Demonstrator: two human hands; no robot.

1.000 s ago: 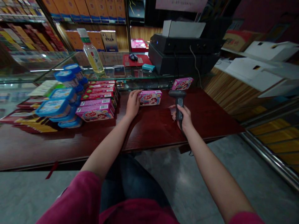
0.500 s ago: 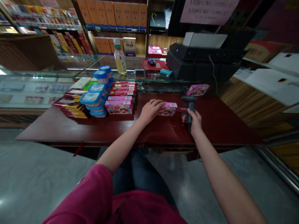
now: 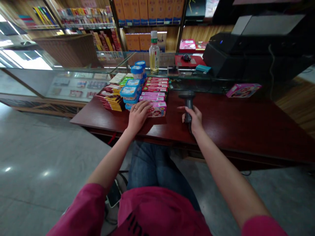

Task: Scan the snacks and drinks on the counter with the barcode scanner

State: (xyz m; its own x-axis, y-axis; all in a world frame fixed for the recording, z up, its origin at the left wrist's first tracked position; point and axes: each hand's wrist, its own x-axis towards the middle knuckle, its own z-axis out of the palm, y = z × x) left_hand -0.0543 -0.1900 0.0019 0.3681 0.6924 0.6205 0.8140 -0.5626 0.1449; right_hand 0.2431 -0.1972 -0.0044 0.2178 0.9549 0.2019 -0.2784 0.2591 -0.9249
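My left hand (image 3: 139, 114) is closed over the left end of a pink snack box (image 3: 158, 110), at the front of a row of pink and red boxes (image 3: 155, 86). Blue-lidded tubs (image 3: 129, 92) stand stacked just beyond my left fingers. In my right hand (image 3: 194, 119) is a dark barcode scanner (image 3: 189, 105), held upright over the wooden counter (image 3: 221, 126) with its head on top. My right index finger points left. Another pink box (image 3: 243, 90) lies apart at the right.
Yellow and red packets (image 3: 112, 98) lie fanned left of the tubs. A bottle of yellow liquid (image 3: 154, 54) stands on the glass case behind. Black register equipment (image 3: 246, 60) fills the back right, near a mouse (image 3: 186, 58) on a red pad. A woven basket (image 3: 67, 49) is at far left.
My left hand has carried the pink box left to the front of the box row. The scanner stays in my right hand. My view has turned left.
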